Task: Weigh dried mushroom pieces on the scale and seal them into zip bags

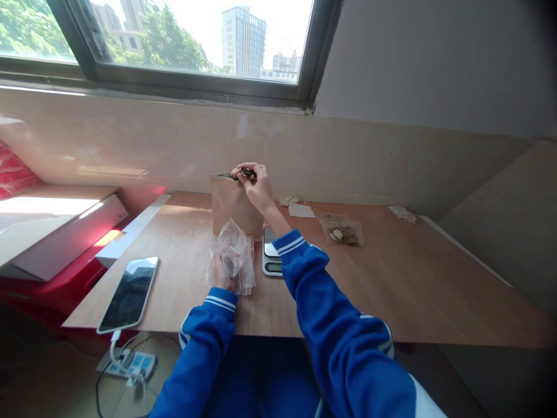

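A: Nearest?
B: Clamps clear bag (pixel 232 244) in left grip (pixel 223 273), with fingers partly hidden by plastic. Holds mouth gaping above stacked bags (pixel 248 280), probably for ready access.
A: Beyond?
B: Kitchen scale (pixel 270 247) on counter (pixel 183 232), with display (pixel 272 267) toward near edge, presumably for reading.
A: Farther back?
B: Pinches brown pieces (pixel 236 173), apparently dried mushrooms, between closed thumb and fingers of right grip (pixel 257 184). Holds them at mouth of upright paper bag (pixel 230 203), likely to catch any spill.

head | looks from head height above the lap (pixel 274 371) | facing forward and down, across table (pixel 391 278) toward window (pixel 185 40) | near, sleeves (pixel 339 319) large in foreground
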The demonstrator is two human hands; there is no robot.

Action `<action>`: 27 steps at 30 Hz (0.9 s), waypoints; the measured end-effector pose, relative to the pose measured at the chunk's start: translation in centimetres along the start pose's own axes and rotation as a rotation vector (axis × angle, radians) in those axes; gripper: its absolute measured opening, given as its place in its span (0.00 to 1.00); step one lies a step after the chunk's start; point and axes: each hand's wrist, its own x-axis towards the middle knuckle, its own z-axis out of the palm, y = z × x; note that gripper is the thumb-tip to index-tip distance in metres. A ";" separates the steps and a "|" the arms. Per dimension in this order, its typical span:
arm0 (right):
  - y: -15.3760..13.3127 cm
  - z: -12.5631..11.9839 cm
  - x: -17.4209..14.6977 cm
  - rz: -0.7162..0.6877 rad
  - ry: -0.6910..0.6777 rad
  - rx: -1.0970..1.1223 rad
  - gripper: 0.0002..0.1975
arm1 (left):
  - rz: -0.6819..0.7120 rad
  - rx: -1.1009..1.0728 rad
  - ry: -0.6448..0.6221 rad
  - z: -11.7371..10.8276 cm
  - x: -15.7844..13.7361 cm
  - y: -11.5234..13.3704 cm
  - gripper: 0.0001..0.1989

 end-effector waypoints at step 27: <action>3.3 3.5 4.3 -0.217 -0.324 -0.127 0.09 | 0.030 0.046 0.035 0.0 0.4 -0.4 0.20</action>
